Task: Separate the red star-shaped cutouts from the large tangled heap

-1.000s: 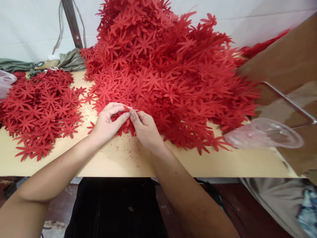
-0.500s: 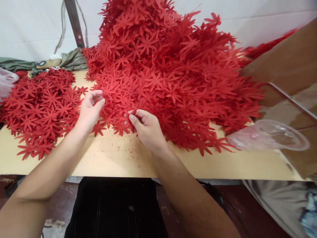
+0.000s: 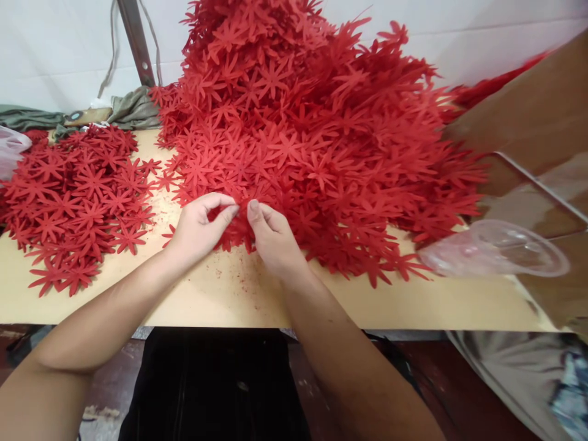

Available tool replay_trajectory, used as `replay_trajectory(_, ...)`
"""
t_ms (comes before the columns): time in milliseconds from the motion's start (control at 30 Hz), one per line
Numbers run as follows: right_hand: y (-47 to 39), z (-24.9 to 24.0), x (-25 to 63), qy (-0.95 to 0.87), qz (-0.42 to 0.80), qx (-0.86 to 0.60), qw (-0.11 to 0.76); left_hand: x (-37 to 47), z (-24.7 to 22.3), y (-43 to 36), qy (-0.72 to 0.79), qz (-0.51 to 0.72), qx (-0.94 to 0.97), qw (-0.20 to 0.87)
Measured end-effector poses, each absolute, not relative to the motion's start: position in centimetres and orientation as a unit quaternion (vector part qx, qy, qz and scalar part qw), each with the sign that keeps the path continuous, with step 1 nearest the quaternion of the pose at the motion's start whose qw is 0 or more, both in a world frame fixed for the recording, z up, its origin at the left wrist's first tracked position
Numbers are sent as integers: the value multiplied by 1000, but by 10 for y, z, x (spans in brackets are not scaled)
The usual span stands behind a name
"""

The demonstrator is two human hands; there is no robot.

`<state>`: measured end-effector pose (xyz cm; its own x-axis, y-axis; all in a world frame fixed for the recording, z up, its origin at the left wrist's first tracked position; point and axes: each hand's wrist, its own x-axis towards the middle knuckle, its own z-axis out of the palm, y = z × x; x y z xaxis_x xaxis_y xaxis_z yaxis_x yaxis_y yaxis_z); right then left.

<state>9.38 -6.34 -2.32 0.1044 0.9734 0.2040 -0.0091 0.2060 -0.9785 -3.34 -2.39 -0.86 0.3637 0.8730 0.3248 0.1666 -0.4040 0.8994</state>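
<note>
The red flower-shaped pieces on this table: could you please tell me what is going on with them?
A person's left hand and right hand are close together at the large heap's front, apparently handling red pieces; exactly what each grips is hard to tell. A smaller heap lies to the left.

The red flower pieces are thin, with slim, round-tipped petals. Many overlap at varied angles in a tall, broad heap on the bench; a lower, flatter pile lies to its left, with a few flowers between.
</note>
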Motion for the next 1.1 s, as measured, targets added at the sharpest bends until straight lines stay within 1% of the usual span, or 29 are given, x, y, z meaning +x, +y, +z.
replay_trajectory(100, -64, -24, 91, -545, 463, -422, 557, -37, -7, -16, 380, 454, 661, 462)
replay_trajectory(200, -64, -27, 91, -546, 486, -419, 539, -46, -8, -2, 401, 510, 603, 464)
replay_trajectory(267, -64, -28, 93, -538, 470, -446, 538, -55, -12, 10, 406, 535, 595, 441)
replay_trajectory(333, -64, -28, 95, -535, 438, -480, 539, -62, -17, 19, 403, 535, 618, 412)
replay_trajectory(467, -65, -25, 97, -519, 399, -530, 539, -67, -18, 19, 395, 540, 682, 294)
replay_trajectory(533, -65, -24, 97, -510, 397, -533, 545, -64, -12, 8, 393, 528, 713, 239)
replay_trajectory(600, -64, -23, 97, -503, 403, -521, 560, -58, -6, -5, 386, 489, 750, 219)
replay_trajectory(733, -62, -26, 96, -496, 407, -499, 582, -46, -3, -22, 346, 399, 808, 261)
replay_trajectory(867, -61, -29, 94, -499, 415, -489, 582, -41, -10, -21, 330, 425, 801, 263)
replay_trajectory(933, -60, -29, 94, -505, 419, -486, 577, -43, -11, -19, 312, 422, 817, 239)
replay_trajectory(1100, -59, -29, 96, -497, 437, -479, 576, -45, -9, -21, 280, 366, 876, 145)
